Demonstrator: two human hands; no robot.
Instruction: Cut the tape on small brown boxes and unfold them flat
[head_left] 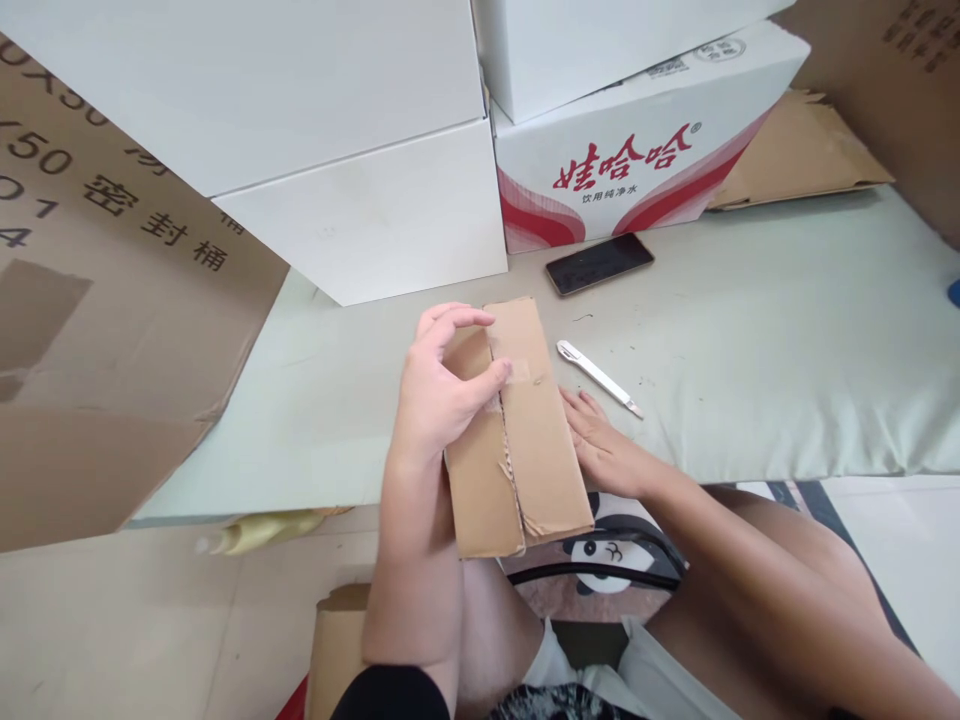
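A small brown cardboard box (pixel 525 440) lies in front of me, half on a pale green mat (pixel 787 330), with a ragged seam down its top. My left hand (pixel 439 390) rests on the box's left half, thumb and forefinger pinching a strip of clear tape (pixel 514 372) at the seam. My right hand (pixel 604 445) lies flat against the box's right side, fingers stretched out. A white box cutter (pixel 598 376) lies on the mat just right of the box.
A dark phone (pixel 598 263) lies behind the box. White cartons (pixel 360 130) and a red-and-white carton (pixel 637 150) are stacked at the back. Flattened brown cardboard (pixel 112 330) leans at the left, more cardboard (pixel 795 150) at the back right. A panda-print stool (pixel 611 560) sits below.
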